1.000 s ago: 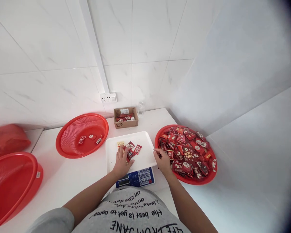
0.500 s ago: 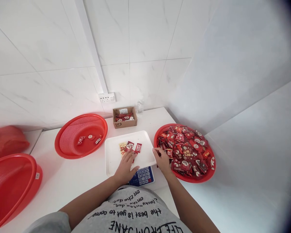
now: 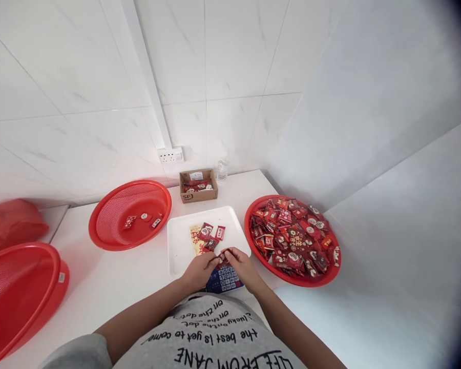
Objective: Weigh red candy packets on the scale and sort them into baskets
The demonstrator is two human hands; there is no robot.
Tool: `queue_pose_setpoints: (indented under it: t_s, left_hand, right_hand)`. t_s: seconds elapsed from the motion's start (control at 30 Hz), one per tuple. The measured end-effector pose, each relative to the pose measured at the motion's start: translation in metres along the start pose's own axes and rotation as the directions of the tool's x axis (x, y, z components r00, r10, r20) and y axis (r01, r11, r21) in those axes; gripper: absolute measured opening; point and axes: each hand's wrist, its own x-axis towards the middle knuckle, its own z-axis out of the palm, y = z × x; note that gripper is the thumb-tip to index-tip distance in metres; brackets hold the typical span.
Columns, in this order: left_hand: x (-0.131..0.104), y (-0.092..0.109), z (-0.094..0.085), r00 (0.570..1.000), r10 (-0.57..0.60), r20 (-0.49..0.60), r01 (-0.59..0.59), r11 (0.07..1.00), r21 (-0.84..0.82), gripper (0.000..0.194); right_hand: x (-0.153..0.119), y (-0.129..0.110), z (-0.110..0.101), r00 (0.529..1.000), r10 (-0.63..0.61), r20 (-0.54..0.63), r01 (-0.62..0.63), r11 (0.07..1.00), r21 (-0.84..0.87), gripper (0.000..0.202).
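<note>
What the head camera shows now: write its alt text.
A person's left grip and right grip hold a small red packet over the near edge of a white tray bearing other packets. A red basket heaped with packets stands to the right.

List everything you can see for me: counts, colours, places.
Rectangular shallow tray: one, white, centre.
Rectangular keypad device: one, blue, partly under tray.
Flat-topped table: one, white, below both.
Round plastic baskets: three, red; right, back left, left edge.
Bulging sack: one, red, far left.
Rectangular cardboard box: one, brown, table's back.
Plastic bottle: one, clear, beside box.
Wall socket: one, white, above table.
Small flat wrapped packets: many, mostly red; right basket, back-left basket, box; at least four on tray, one cream.
Held packet: one, dark red, between both hands.
Shirt: one, grey, on person.
Left hand: one, bare, gripping held packet.
Right hand: one, bare, likewise.
</note>
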Motion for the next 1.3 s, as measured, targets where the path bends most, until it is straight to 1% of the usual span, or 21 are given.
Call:
queue_pose_setpoints:
  t_s: [0.07,0.17,0.23,0.3,0.37,0.43,0.53,0.6,0.7,0.8,0.93,1.03,1.1,1.17,1.3]
  left_hand:
    - [0.000,-0.003,-0.001,0.999,-0.027,-0.019,0.025,0.997,-0.076,0.026]
    - [-0.001,-0.006,0.001,0.998,-0.056,-0.019,0.053,0.991,-0.123,0.024]
    - [-0.002,-0.008,0.002,0.998,-0.064,-0.026,0.060,0.991,-0.117,0.024]
    - [-0.003,-0.011,0.001,0.996,-0.052,-0.073,0.045,0.995,-0.087,0.022]
    - [-0.003,-0.015,-0.003,0.990,-0.005,-0.140,0.002,1.000,-0.022,0.019]
    - [-0.003,-0.019,-0.008,0.982,0.065,-0.175,-0.055,0.997,0.060,0.017]
    - [-0.003,-0.026,-0.012,0.980,0.108,-0.166,-0.086,0.987,0.136,0.016]
    - [-0.002,-0.031,-0.011,0.984,0.103,-0.148,-0.080,0.984,0.158,0.018]
    - [-0.002,-0.035,-0.008,0.985,0.106,-0.139,-0.082,0.981,0.173,0.021]
    - [-0.001,-0.036,-0.006,0.984,0.106,-0.143,-0.081,0.982,0.171,0.024]
    - [0.000,-0.036,-0.006,0.984,0.122,-0.132,-0.101,0.983,0.156,0.023]
    - [0.000,-0.035,-0.007,0.984,0.124,-0.128,-0.104,0.982,0.155,0.023]
    - [0.000,-0.035,-0.008,0.985,0.119,-0.124,-0.099,0.983,0.156,0.023]
    - [0.000,-0.034,-0.008,0.985,0.116,-0.127,-0.096,0.983,0.156,0.022]
    - [0.001,-0.035,-0.008,0.983,0.124,-0.136,-0.102,0.982,0.158,0.021]
  right_hand:
    - [-0.004,0.003,-0.006,0.997,0.034,0.072,-0.027,0.995,-0.092,0.031]
    - [-0.008,0.009,-0.006,0.996,0.049,0.073,-0.033,0.979,-0.202,0.030]
    - [-0.007,0.013,-0.005,0.999,0.018,0.044,-0.006,0.967,-0.257,0.030]
    - [-0.003,0.016,-0.005,1.000,0.006,-0.010,-0.009,0.957,-0.291,0.030]
    - [0.002,0.018,-0.009,0.996,0.015,-0.092,-0.042,0.956,-0.292,0.031]
    - [0.009,0.020,-0.014,0.987,0.033,-0.155,-0.072,0.964,-0.255,0.031]
    - [0.016,0.023,-0.021,0.988,0.051,-0.148,-0.084,0.971,-0.223,0.031]
    - [0.018,0.025,-0.024,0.984,0.047,-0.170,-0.098,0.947,-0.307,0.037]
    - [0.018,0.027,-0.025,0.971,0.014,-0.238,-0.135,0.853,-0.504,0.048]
    - [0.016,0.025,-0.022,0.978,-0.007,-0.208,-0.123,0.789,-0.602,0.047]
    - [0.014,0.017,-0.016,0.991,0.000,-0.132,-0.089,0.741,-0.665,0.041]
    - [0.013,0.012,-0.014,0.998,-0.013,-0.067,-0.039,0.699,-0.714,0.041]
    - [0.013,0.012,-0.015,0.999,-0.022,-0.047,-0.020,0.669,-0.743,0.041]
    - [0.013,0.013,-0.018,0.999,-0.024,-0.045,-0.018,0.656,-0.754,0.039]
    - [0.013,0.013,-0.020,0.999,-0.031,-0.033,-0.004,0.674,-0.739,0.036]
